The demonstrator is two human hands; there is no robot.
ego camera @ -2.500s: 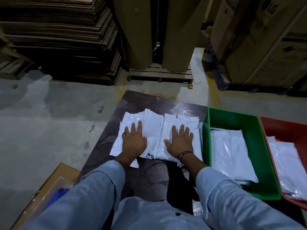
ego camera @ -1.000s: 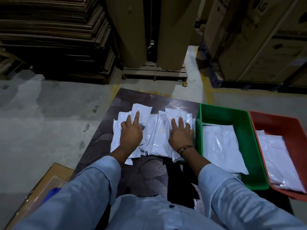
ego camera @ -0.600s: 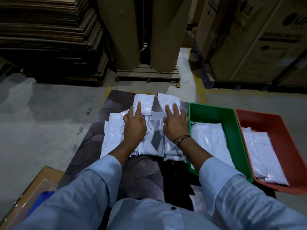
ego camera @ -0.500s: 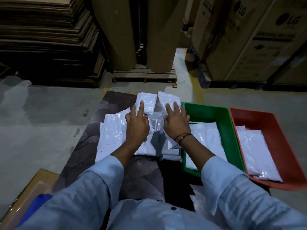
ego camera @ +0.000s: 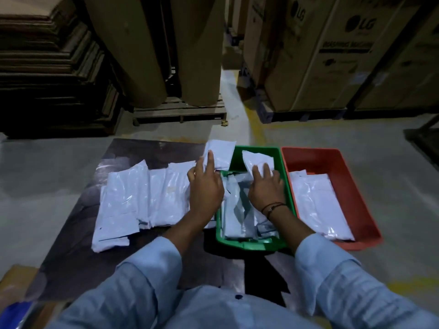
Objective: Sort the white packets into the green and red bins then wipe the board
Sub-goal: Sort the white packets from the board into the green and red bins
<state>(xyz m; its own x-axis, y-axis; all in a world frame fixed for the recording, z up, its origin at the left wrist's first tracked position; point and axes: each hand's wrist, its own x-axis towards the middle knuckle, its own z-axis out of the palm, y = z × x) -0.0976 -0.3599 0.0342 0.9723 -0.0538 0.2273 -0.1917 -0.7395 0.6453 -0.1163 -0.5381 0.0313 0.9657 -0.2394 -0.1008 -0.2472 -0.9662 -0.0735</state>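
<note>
While a loose pile (ego camera: 133, 200) of white packets lies unsorted on the board (ego camera: 71, 257), two more are headed for the green bin (ego camera: 251, 244).

Left hand (ego camera: 205, 189) pinches a raised packet (ego camera: 221, 151) above the green bin's far left corner. Right hand (ego camera: 266, 188), close beside it but apart, grips a second packet (ego camera: 257, 161) over the bin's inside. Several packets already lie in the green bin and a few in the red bin (ego camera: 316, 160). Sorting looks partly done, with the pile left to clear. The board is not yet wiped, and no cloth is in sight.
</note>
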